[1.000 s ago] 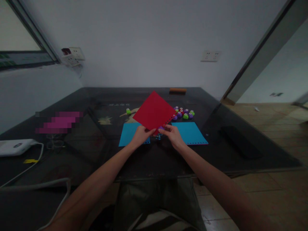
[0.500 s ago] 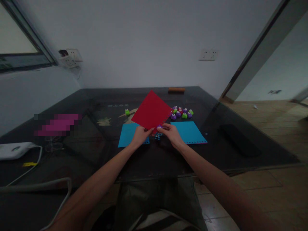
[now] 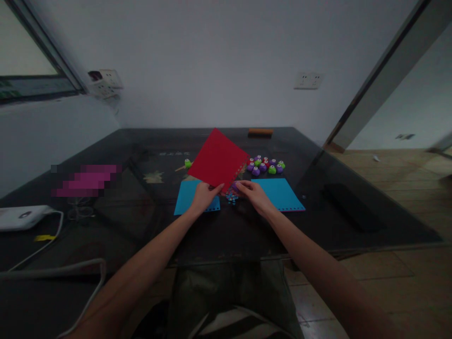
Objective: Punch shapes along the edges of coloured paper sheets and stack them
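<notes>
My left hand (image 3: 204, 197) is closed, pinching the near corner of a red sheet of paper (image 3: 218, 157) with a row of holes along its right edge. The sheet is raised and tilted above the table. Close to that corner, my right hand (image 3: 253, 194) grips a small purple one-eyed figure (image 3: 235, 186), mostly covered by the fingers. Between the hands, a pile of tiny blue and reddish pieces (image 3: 231, 198) lies on the table. A blue sheet (image 3: 184, 197) lies partly under my left hand, and another blue sheet (image 3: 277, 194) is beside my right.
Several purple, green and red one-eyed figures (image 3: 263, 166) cluster behind the right blue sheet. A lone green figure (image 3: 187, 164) stands behind the red sheet. On the dark table (image 3: 226, 240) are also a brown bar (image 3: 260, 132), a black flat object (image 3: 349, 207) and a white device (image 3: 24, 219).
The red sheet has shifted left with my left hand. My right hand, still gripping the purple figure, has moved slightly away from the sheet's corner, showing more of the tiny pieces.
</notes>
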### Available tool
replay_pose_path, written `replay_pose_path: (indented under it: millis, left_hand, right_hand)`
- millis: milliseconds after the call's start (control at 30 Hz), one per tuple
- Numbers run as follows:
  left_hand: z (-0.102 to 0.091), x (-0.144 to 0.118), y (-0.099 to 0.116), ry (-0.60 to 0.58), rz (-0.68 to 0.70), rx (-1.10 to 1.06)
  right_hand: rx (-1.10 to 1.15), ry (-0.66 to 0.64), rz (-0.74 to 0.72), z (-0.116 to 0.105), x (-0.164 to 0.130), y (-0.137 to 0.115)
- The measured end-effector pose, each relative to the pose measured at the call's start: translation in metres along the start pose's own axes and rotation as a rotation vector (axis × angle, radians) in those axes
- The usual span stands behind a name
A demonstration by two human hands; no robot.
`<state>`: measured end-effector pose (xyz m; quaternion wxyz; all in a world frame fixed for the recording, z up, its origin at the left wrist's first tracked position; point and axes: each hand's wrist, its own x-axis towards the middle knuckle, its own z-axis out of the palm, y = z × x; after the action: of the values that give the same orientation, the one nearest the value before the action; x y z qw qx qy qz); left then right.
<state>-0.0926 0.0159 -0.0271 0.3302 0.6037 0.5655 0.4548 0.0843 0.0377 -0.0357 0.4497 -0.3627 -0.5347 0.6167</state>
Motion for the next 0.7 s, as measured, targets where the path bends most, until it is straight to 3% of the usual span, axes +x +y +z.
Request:
replay_pose_path:
  millis: [700]
  left_hand:
    - [-0.0036, 0.0002, -0.0003, -0.008, -0.009, 0.011]
  right_hand:
    - [-0.034, -0.010, -0.040, -0.0042, 0.0046, -0.0012]
